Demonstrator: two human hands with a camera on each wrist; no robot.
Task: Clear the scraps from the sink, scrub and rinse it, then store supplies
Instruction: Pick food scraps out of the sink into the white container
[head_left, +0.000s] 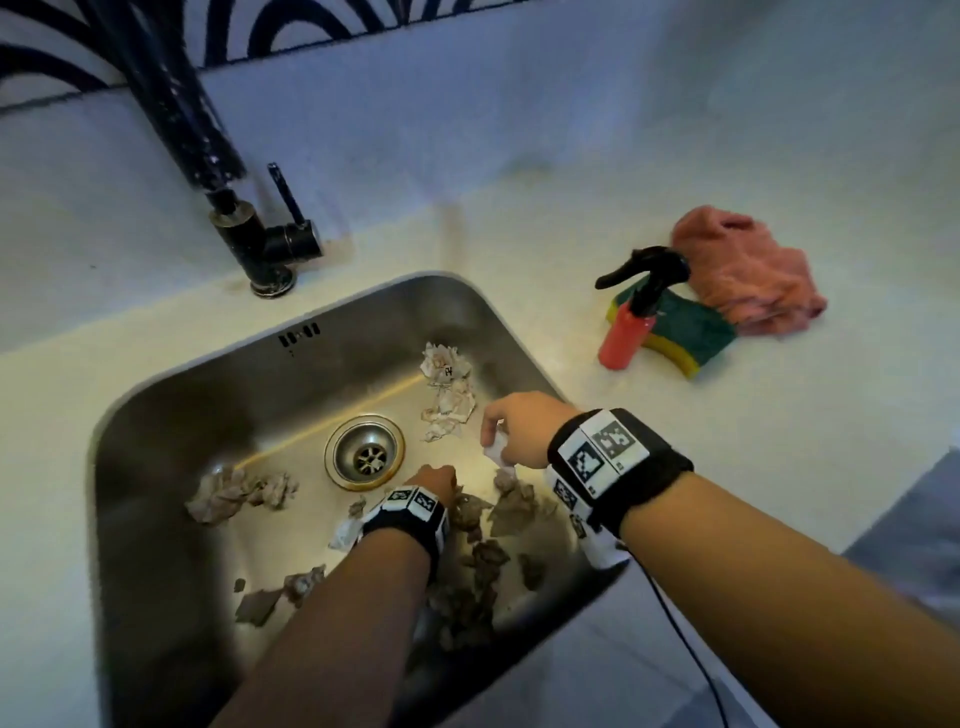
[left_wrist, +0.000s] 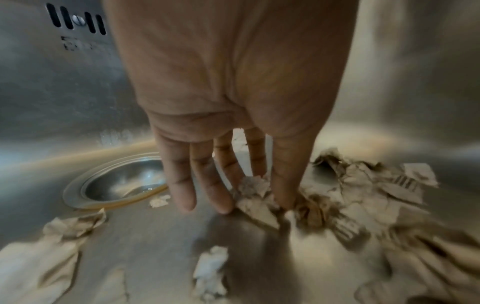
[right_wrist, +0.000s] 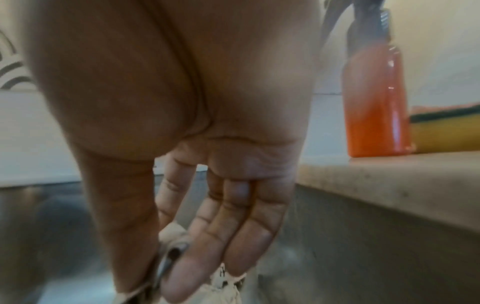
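Note:
A steel sink (head_left: 171, 415) holds several crumpled paper scraps (head_left: 448, 387) around its drain (head_left: 365, 451). My left hand (head_left: 435, 480) reaches down right of the drain. In the left wrist view its thumb and fingers (left_wrist: 259, 195) pinch a crumpled scrap (left_wrist: 253, 188) on the sink floor. My right hand (head_left: 519, 428) hovers near the sink's right wall and pinches a white paper scrap (head_left: 496, 451) between thumb and fingers (right_wrist: 155, 267). More scraps (left_wrist: 363, 191) lie just right of the left hand.
On the counter right of the sink stand a red spray bottle (head_left: 628, 325), a green and yellow sponge (head_left: 685, 330) and a pink cloth (head_left: 743, 270). A black tap (head_left: 260, 239) rises behind the sink. A cable trails from my right wrist.

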